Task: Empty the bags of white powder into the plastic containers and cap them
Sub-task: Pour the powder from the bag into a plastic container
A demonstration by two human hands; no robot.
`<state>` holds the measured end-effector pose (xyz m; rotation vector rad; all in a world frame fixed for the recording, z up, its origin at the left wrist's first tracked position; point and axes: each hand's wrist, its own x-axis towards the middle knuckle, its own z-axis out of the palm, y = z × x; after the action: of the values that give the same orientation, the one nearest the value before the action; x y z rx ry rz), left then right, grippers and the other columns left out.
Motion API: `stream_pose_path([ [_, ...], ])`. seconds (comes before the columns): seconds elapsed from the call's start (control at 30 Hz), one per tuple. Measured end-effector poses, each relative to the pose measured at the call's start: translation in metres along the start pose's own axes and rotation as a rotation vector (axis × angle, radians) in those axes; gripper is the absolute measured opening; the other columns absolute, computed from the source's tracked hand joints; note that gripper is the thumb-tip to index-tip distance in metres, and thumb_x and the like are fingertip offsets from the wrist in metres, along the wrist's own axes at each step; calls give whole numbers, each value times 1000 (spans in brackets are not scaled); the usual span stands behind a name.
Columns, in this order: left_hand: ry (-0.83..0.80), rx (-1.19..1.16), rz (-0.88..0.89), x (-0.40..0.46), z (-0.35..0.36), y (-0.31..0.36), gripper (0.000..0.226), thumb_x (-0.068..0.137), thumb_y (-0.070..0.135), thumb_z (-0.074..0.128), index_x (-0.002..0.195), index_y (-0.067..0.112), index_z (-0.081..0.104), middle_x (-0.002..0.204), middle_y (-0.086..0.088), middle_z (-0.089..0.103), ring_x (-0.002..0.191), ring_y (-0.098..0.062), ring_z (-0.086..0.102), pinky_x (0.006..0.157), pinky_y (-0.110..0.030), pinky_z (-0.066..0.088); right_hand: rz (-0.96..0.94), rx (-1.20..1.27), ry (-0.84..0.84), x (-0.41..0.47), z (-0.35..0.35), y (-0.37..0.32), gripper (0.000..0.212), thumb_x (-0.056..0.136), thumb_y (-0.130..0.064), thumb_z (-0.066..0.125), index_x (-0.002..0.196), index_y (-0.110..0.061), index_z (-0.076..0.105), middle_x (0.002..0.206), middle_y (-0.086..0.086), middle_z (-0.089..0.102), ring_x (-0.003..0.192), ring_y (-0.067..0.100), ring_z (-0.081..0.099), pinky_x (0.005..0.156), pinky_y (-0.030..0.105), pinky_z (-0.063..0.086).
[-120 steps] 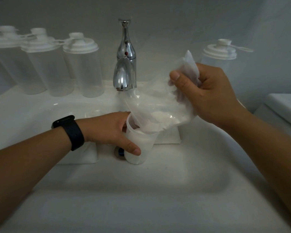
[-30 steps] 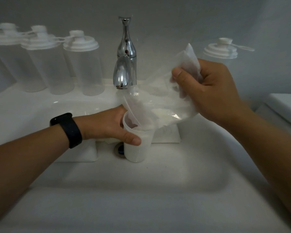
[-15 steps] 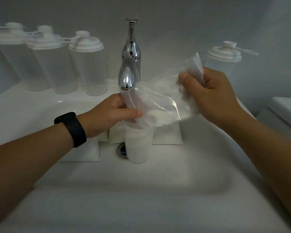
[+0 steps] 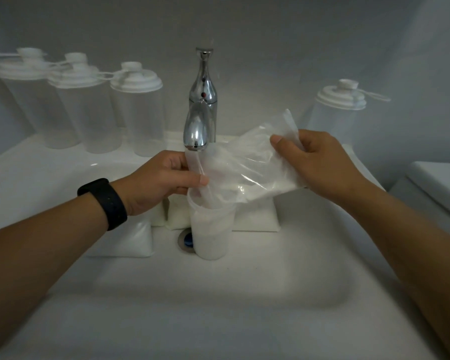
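- I see an open cup [image 4: 213,231] standing in the sink [image 4: 218,302], just beside the drain [image 4: 185,240]; white powder fills most of it.
- Over the cup's rim I see a clear bag [image 4: 247,166] tilted mouth-down, its open end dipping into the cup; a bank of powder lies along the bag's lower edge, and the upper part looks crumpled and nearly see-through.
- My left hand [image 4: 161,181] is clamped on the bag's mouth, thumb on the near side and fingers curled behind the plastic, right under the tap [image 4: 202,110].
- My right hand [image 4: 320,162] grips the bag's raised closed end, fingers bunched round the gathered plastic, held higher than the left.
- The two hands are apart, with the bag stretched between them.
- Behind the cup, against the back wall of the sink, I see full bags [image 4: 255,216] of white powder lying flat, and one more [image 4: 125,241] under my left wrist.
- On the ledge at back left stand three capped containers [image 4: 138,113]; they look translucent, and I cannot tell what is inside.
- One more capped container [image 4: 335,110] stands at back right, partly behind the bag; its contents I cannot tell either.
- A black band [image 4: 104,202] sits on my left wrist.
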<state>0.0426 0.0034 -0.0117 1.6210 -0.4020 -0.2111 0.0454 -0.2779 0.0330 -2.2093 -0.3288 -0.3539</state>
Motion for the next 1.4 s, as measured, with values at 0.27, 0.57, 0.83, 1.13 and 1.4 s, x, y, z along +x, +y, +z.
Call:
stream_pose_path([
  [0.27,-63,-39,-11,-1,-2,4,56,49,39,96,97,12,83,104,-12,78,91,-20,76,78,-24,59,-145,8,95,2,0,0,53,100,-49,59,84,2,64,79,20,66,66,30,58,56,34,43],
  [0.57,-46,-91,-39,0,1,6,12,67,9,82,78,14,83,86,-5,79,78,-14,75,71,-21,58,-186,67,210,1,-1,-4,48,100,-42,61,82,3,64,71,17,63,58,10,51,54,19,40],
  [0.83,-29,-66,-13,1,-1,3,18,74,1,73,85,12,82,98,-6,80,83,-13,76,71,-21,59,-210,70,206,-1,-5,-10,44,104,-39,56,87,1,65,77,19,63,62,7,48,55,15,37],
  [1.13,-18,9,13,0,-7,-3,48,62,26,79,105,5,76,108,-14,77,101,-26,74,85,-29,59,-197,-182,130,3,-6,-1,43,109,-40,40,71,-21,44,63,-7,51,56,0,48,52,12,33],
  [1.4,-40,-88,24,0,-1,1,33,66,11,74,95,24,84,102,-2,79,93,-14,76,77,-22,58,-165,61,100,0,-7,-8,27,108,-40,47,96,-19,60,85,-3,63,71,-2,53,64,11,42],
])
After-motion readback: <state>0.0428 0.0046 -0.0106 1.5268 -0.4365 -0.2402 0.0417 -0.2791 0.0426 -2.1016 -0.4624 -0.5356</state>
